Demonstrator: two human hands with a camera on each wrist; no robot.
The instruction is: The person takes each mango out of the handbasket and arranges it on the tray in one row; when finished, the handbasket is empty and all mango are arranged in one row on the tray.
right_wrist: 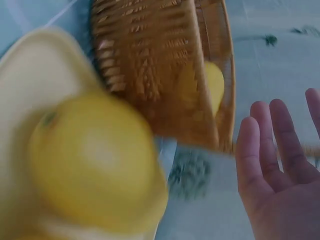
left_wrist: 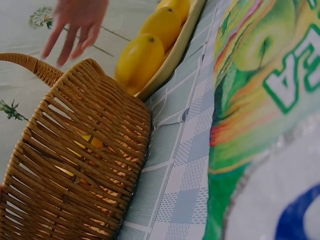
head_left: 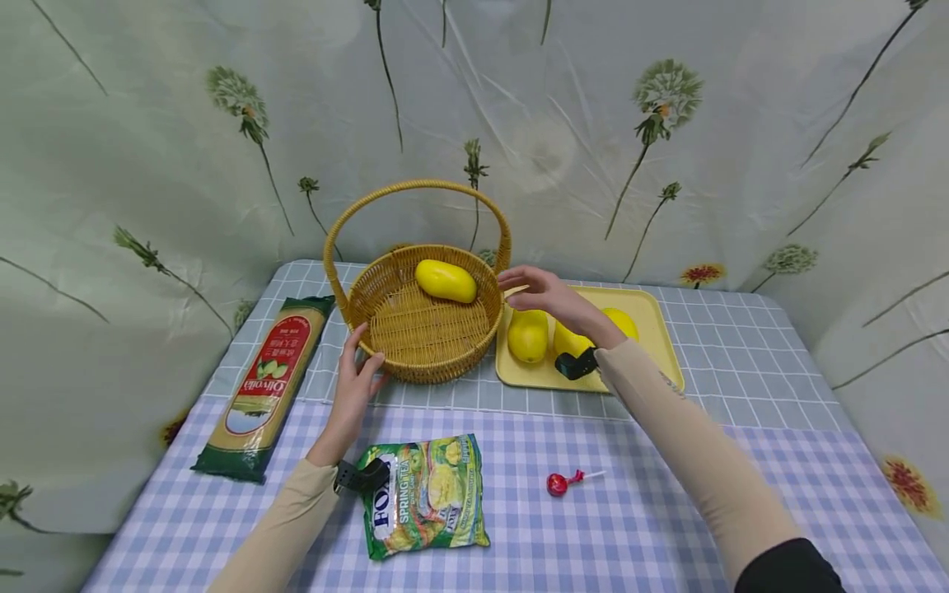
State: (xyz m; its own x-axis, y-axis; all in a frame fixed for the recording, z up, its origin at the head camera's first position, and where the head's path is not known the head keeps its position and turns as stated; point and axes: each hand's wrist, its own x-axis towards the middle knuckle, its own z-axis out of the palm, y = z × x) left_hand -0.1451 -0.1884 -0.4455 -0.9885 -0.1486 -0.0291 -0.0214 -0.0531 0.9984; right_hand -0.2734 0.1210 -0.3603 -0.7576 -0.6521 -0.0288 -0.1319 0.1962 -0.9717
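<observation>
A round wicker basket (head_left: 415, 333) with a tall arched handle stands at the back, tilted toward me. Inside lies one long, smooth yellow fruit (head_left: 445, 281), perhaps a mango. At the basket's front left rim is my left hand (head_left: 348, 403), its fingertips against the outside with thumb and fingers spread. My right hand (head_left: 552, 301) hovers by the right rim, over the tray's left end. In the right wrist view its fingers (right_wrist: 287, 135) are extended and hold nothing. Beneath it, a yellow fruit (head_left: 528, 336) sits on a pale yellow tray (head_left: 663, 350) beside others partly hidden by the arm.
A green and gold pasta packet (head_left: 263, 379) lies left of the basket. Nearer me lies a green FOX'S candy bag (head_left: 426, 494), partly under my left wrist. A red lollipop (head_left: 559, 483) rests on the checked cloth. A floral curtain (head_left: 556, 148) hangs behind the table.
</observation>
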